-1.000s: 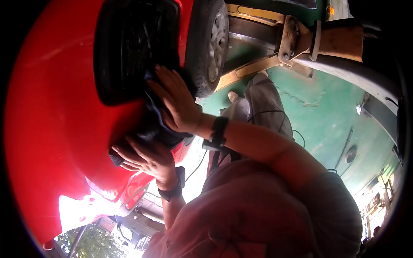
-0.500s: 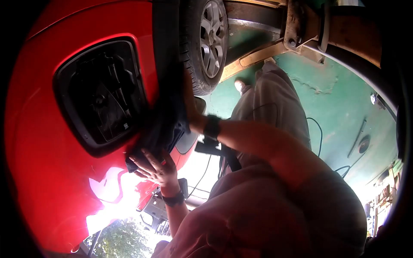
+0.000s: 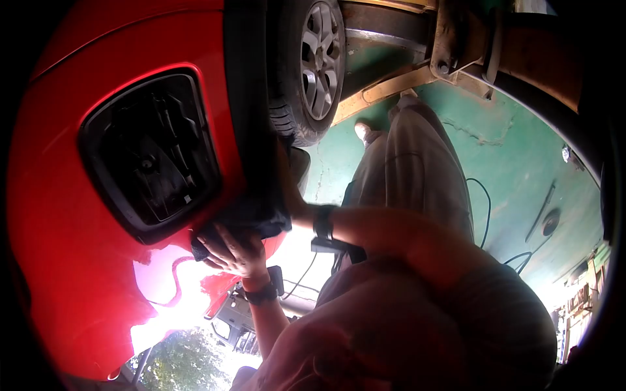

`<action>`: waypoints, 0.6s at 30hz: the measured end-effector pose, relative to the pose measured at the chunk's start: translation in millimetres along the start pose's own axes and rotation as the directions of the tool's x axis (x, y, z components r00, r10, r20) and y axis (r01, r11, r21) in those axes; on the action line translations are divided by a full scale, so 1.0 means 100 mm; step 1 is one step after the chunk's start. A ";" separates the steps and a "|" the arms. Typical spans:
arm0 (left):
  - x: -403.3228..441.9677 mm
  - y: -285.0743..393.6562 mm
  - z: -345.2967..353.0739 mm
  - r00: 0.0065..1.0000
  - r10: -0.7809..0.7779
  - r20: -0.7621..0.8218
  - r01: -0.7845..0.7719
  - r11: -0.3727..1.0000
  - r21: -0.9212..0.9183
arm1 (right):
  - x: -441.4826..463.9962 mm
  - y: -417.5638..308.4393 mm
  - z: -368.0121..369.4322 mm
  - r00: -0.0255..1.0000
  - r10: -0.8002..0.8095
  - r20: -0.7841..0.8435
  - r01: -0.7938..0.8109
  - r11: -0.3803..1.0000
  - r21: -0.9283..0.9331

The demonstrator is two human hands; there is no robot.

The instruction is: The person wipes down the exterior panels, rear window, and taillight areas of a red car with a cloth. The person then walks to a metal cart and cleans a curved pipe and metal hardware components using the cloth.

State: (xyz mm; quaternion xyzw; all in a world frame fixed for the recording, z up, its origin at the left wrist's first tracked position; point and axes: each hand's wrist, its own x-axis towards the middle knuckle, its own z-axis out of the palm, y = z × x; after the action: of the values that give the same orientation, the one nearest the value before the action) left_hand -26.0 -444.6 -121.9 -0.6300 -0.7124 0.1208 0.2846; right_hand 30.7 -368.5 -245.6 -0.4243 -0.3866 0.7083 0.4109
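Note:
My left hand, dark band at the wrist, lies against the lower end of a black piece. Its fingers are bent over that end; shadow hides whether the piece is plastic trim or cloth. My right hand reaches up into the shadow behind the black piece, beside the dark lower strip of a red car body. Only the right wrist and forearm show clearly, with a dark band and a flat box-like device; the fingers are hidden. Above my left hand is a black-rimmed opening in the red panel.
A car wheel with silver spokes is at the top. Rusty beams cross near my feet. A black cable lies on the green floor. Bright glare covers the red panel's lower part, with a tree beyond.
My right forearm and wrist have shifted slightly down, and the black piece's right end has dropped with them. My left hand stays almost in place on it.

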 end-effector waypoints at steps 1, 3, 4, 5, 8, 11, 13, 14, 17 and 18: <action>-0.01 -0.02 0.00 1.000 -0.003 0.002 0.003 0.999 -0.049 | -0.12 0.03 0.05 1.000 0.018 0.003 -0.018 1.000 -0.016; 0.02 -0.07 -0.02 1.000 0.008 0.009 -0.007 0.998 -0.060 | -0.05 0.05 0.17 0.999 0.024 -0.043 -0.026 0.998 -0.054; 0.02 -0.08 -0.05 1.000 0.014 0.021 -0.012 0.998 -0.067 | 0.08 0.02 0.20 0.997 0.012 -0.077 -0.019 0.996 -0.086; 0.06 -0.07 -0.10 0.999 -0.010 0.046 0.013 0.998 -0.058 | 0.34 -0.05 0.14 0.992 -0.012 -0.122 -0.003 0.992 -0.123; 0.43 0.04 -0.18 0.996 -0.050 0.078 0.052 0.998 -0.030 | 1.14 -0.51 -0.21 0.977 -0.163 -0.137 0.131 0.967 -0.219; 0.49 0.05 -0.05 1.000 -0.005 -0.008 0.005 1.000 -0.007 | 1.49 -1.03 -0.23 0.920 -0.332 -0.207 0.333 0.942 -0.032; 0.49 0.08 -0.03 0.998 -0.006 -0.063 0.004 1.000 -0.026 | 1.13 -1.02 -0.09 0.859 -0.508 0.060 0.510 0.842 -0.177; 0.54 0.11 -0.02 0.993 0.007 -0.120 -0.017 0.996 -0.085 | 0.95 -1.02 -0.02 0.795 -0.571 0.203 0.606 0.763 -0.226; 0.57 0.10 0.04 0.982 -0.004 -0.187 -0.015 0.995 -0.097 | 0.80 -0.96 -0.27 0.618 -0.621 0.482 0.724 0.689 -0.042; 0.54 0.11 0.02 0.990 -0.021 -0.143 0.012 0.998 -0.067 | 0.98 -0.87 -0.27 0.654 -0.613 0.444 0.740 0.640 -0.206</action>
State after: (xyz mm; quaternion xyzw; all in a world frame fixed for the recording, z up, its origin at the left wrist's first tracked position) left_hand -19.9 -389.7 -115.6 -0.6403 -0.6988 0.0493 0.3152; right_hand 48.2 -242.4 -204.5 -0.1880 -0.7077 0.4731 0.4899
